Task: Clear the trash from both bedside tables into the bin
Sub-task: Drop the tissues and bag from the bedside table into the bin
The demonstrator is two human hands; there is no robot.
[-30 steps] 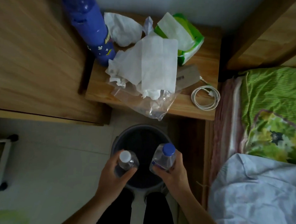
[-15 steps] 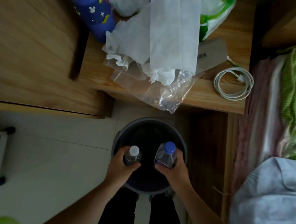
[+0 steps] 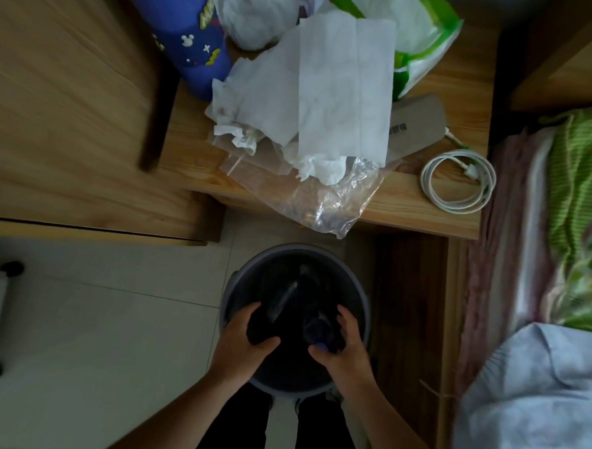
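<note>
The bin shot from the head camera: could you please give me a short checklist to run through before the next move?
1. Both hands over the bin: ok, left hand and right hand are above its opening.
2. Bottles released: cannot tell; a blue-capped bottle is at the right hand, the inside is too dark.
3. Left hand empty: cannot tell, fingers curl into shadow.
4. Trash left on the bedside table: not ok, tissues and a clear plastic bag remain.
5. White cable apart from the trash: ok.
</note>
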